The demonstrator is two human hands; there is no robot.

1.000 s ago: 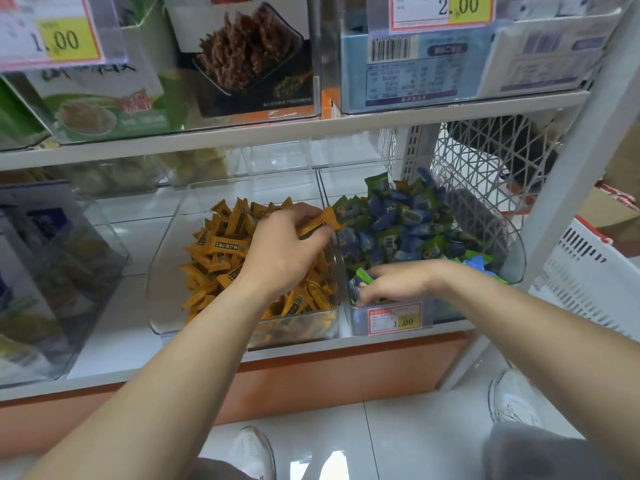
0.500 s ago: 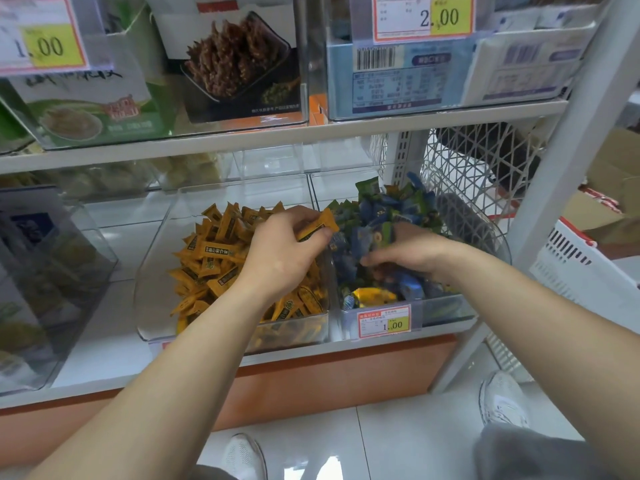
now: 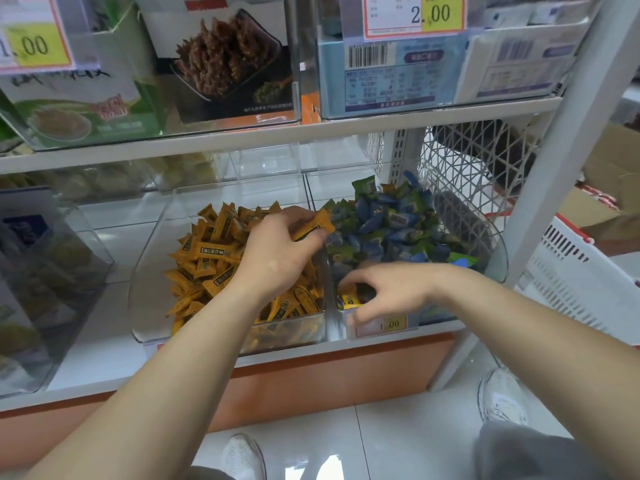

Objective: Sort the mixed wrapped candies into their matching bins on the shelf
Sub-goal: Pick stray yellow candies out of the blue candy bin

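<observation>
Left hand (image 3: 277,259) grips an orange-wrapped candy (image 3: 311,227) above a clear plastic bin (image 3: 149,271). Right hand (image 3: 384,292) curls over a yellow-wrapped candy (image 3: 349,300); grasp unclear.

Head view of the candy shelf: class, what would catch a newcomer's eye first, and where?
A heap of orange candies lies in the left clear bin, beside blue and green candies in the right bin. The left hand pinches one orange wrapper above the wall between them, while the right hand curls over a stray orange candy at the right bin's front.

Snack pkgs (image 3: 225,64) up top, white basket (image 3: 581,282) rt, white shoe (image 3: 242,459) on floor tiles (image 3: 398,445)
</observation>
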